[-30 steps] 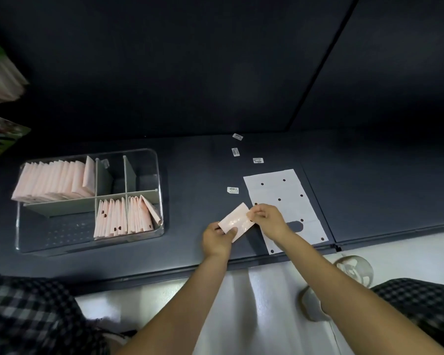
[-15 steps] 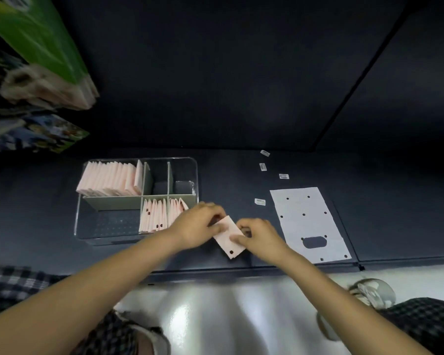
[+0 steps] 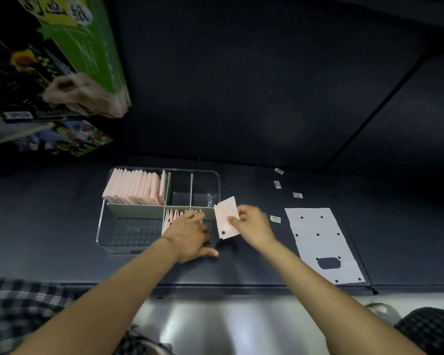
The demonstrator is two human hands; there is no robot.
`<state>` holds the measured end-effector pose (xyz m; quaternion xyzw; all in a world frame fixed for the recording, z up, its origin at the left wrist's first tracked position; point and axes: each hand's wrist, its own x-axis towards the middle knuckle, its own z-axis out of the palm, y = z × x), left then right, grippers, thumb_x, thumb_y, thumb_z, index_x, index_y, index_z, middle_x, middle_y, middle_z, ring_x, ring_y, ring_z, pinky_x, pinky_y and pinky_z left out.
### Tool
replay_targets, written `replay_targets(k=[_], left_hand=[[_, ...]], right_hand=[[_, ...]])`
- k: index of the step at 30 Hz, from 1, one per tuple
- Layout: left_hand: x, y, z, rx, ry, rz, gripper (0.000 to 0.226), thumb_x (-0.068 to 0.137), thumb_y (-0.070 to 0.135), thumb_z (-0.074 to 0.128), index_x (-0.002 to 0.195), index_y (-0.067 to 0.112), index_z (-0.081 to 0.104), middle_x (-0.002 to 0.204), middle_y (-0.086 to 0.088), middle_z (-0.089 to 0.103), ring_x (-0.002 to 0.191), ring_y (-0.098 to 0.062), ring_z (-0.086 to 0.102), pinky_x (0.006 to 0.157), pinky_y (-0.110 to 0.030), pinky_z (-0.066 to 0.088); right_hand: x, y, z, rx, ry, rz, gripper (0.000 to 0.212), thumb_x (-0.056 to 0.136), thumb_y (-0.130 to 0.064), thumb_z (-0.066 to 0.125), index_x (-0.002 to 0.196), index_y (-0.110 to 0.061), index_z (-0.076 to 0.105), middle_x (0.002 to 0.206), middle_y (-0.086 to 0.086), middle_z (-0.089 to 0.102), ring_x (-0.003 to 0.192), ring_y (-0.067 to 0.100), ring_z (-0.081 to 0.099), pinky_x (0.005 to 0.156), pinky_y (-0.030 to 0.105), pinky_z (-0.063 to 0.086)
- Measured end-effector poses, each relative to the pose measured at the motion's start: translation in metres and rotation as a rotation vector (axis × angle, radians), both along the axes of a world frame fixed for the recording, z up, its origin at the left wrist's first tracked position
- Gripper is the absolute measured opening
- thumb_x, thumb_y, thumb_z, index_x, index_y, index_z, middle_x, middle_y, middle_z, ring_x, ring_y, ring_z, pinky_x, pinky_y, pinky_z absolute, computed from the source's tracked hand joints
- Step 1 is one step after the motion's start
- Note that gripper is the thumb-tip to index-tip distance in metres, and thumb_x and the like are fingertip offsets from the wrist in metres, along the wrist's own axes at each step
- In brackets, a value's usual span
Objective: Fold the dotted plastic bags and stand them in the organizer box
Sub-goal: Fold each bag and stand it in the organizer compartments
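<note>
A dark table (image 3: pixel 241 262) carries four small white labels (image 3: pixel 275 219), well apart, right of centre. Behind it rises a dark wall (image 3: pixel 241 85). At upper left, blurred, stand a green box (image 3: pixel 87 47) and a black box (image 3: pixel 23 80); a picture box (image 3: pixel 69 139) lies below them. Checked cloth (image 3: pixel 23 303) shows at both lower corners. A pale floor (image 3: pixel 228 326) lies below the table edge.

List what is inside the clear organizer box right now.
The organizer box holds a long row of folded pink bags at back left and a shorter row at front, partly hidden under the left hand. The back right compartments look empty.
</note>
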<state>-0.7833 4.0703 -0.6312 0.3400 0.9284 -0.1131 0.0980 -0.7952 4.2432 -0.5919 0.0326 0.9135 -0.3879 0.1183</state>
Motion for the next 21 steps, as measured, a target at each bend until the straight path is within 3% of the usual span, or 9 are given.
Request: replay_targets(k=[3,7,12,15,18,21], left_hand=[[0.001,-0.008,0.002,0.025,-0.002,0.010,0.074,0.088,0.072,0.018,0.119,0.021,0.061,0.118,0.001,0.057,0.114,-0.023,0.036,0.096,-0.038,0.026],[0.006,-0.015,0.000,0.088,-0.022,0.075,0.070,0.088,0.072,0.024,0.117,0.020,0.060,0.119,0.002,0.054,0.112,-0.022,0.036,0.093,-0.037,0.025],[0.007,-0.020,-0.002,0.170,-0.021,0.090,0.065,0.088,0.070,0.028,0.122,0.023,0.056,0.120,0.005,0.052,0.109,-0.020,0.035,0.090,-0.035,0.024],[0.008,-0.021,-0.004,0.201,-0.028,0.096,0.062,0.088,0.068,0.031,0.124,0.023,0.055,0.124,0.005,0.050,0.110,-0.019,0.034,0.092,-0.034,0.024],[0.008,-0.022,-0.004,0.346,-0.030,0.166,0.054,0.089,0.064,0.039,0.122,0.024,0.056,0.127,0.008,0.050,0.113,-0.016,0.036,0.095,-0.031,0.026],[0.007,-0.023,-0.003,0.551,0.041,0.252,0.054,0.085,0.060,0.053,0.121,0.020,0.057,0.125,0.005,0.053,0.117,-0.017,0.040,0.099,-0.031,0.033]], right_hand=[[-0.002,-0.020,-0.006,0.393,0.108,0.146,0.018,0.088,-0.025,0.052,0.101,-0.019,0.063,0.099,0.008,0.068,0.094,0.031,0.061,0.065,0.030,0.039],[-0.001,-0.044,-0.014,0.558,0.114,0.196,0.020,0.087,-0.015,0.048,0.102,-0.015,0.062,0.101,0.012,0.066,0.094,0.035,0.061,0.065,0.030,0.038],[-0.005,-0.061,-0.021,0.536,-0.002,0.180,0.024,0.086,-0.012,0.046,0.103,-0.013,0.063,0.103,0.010,0.066,0.095,0.031,0.061,0.066,0.031,0.043],[-0.006,-0.061,-0.024,0.473,-0.111,0.198,0.027,0.093,-0.022,0.041,0.103,-0.010,0.062,0.102,0.011,0.067,0.095,0.031,0.063,0.070,0.030,0.047],[-0.010,-0.054,-0.025,0.222,-0.267,0.166,0.040,0.100,-0.034,0.030,0.090,-0.009,0.059,0.076,0.013,0.069,0.069,0.029,0.067,0.073,0.030,0.052],[-0.013,-0.051,-0.024,0.157,-0.322,0.170,0.034,0.098,-0.024,0.032,0.091,-0.009,0.061,0.060,0.011,0.063,0.045,0.018,0.061,0.055,0.024,0.049]])
